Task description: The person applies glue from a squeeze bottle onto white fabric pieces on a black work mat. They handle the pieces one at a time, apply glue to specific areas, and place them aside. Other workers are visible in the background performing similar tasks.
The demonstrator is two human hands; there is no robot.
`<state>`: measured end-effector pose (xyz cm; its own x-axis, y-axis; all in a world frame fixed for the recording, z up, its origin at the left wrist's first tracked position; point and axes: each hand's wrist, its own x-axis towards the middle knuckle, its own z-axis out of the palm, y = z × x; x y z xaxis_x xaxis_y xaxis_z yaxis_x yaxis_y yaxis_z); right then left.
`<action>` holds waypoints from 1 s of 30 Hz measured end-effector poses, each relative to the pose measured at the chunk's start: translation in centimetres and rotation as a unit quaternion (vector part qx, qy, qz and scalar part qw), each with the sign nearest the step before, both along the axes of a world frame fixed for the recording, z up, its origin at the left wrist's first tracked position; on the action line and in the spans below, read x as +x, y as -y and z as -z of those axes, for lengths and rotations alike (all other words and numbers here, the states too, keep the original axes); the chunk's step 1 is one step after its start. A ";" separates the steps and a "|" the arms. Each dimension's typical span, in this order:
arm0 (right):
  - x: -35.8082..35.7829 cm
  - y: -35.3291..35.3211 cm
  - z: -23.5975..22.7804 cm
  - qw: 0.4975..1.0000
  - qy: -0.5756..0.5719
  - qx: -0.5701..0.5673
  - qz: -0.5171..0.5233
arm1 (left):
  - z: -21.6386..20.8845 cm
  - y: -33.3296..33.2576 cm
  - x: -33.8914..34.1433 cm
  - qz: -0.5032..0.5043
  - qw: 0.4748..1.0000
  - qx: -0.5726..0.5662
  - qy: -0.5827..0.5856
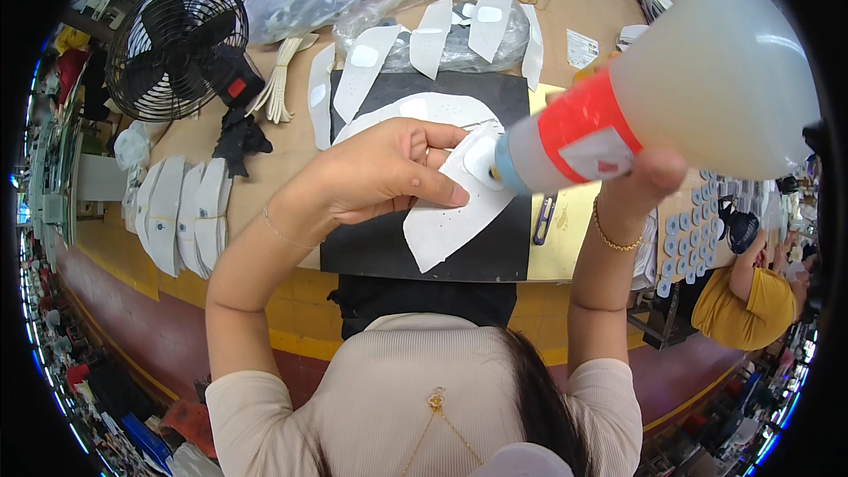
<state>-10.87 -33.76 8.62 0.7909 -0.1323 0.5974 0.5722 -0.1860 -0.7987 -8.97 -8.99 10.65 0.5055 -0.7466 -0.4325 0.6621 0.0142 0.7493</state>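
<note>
Left hand [389,172] and right hand [658,173] meet over a black mat [380,246] at the near edge of a tan table [287,155]. The left pinches a white perforated piece [446,228] between thumb and fingers, holding it tilted above the mat; the right grips a large translucent bottle [711,88] with a red band, its fingers mostly hidden behind it. The bottle leans with its narrow end at the pale patch [480,159] on the piece; whether the tip touches cannot be told. From left to right: white stacks [181,216] lie on the table, nearer than a black fan [177,44]; next come a crumpled black cloth [238,143] and a bundle of cream strips [284,79]. Beyond the left hand, a row of white pieces [362,62] with pale patches fans out, partly over a clear plastic bag [402,13]. To the mat's right, a slim knife-like tool [545,216] lies beside a yellow sheet [570,256]; farther right are rows of grey-blue discs [689,230] and a co-worker in a yellow top [742,307].
</note>
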 end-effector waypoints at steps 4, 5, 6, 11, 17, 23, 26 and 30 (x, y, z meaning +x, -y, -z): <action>-0.4 0.6 0.6 0.998 -0.015 0.055 0.031 | 0.4 0.0 0.0 -0.009 1.000 -0.015 -0.010; -0.6 0.8 0.4 0.995 -0.013 0.084 0.049 | 0.5 0.0 -0.1 -0.009 1.000 -0.015 -0.012; -0.6 0.7 0.3 0.992 -0.008 0.112 0.064 | 0.7 0.0 -0.3 -0.008 1.000 -0.016 -0.013; 0.3 -0.3 -0.1 0.984 0.048 0.162 0.058 | 1.3 -0.4 -0.5 -0.009 1.000 -0.021 -0.013; -0.8 2.4 3.7 0.982 -0.070 0.084 -0.156 | 2.9 -2.6 -0.9 -0.054 0.997 -0.053 0.008; 0.1 0.6 2.7 0.903 -0.067 0.312 -0.289 | 6.2 -11.6 -1.6 -0.283 0.953 0.025 0.105; 0.5 0.4 3.0 0.903 -0.078 0.326 -0.269 | 6.6 -14.3 -0.3 -0.340 0.929 0.037 0.142; -0.6 -0.5 2.1 0.936 -0.087 0.282 -0.193 | 7.2 -15.6 2.7 -0.396 0.894 0.069 0.197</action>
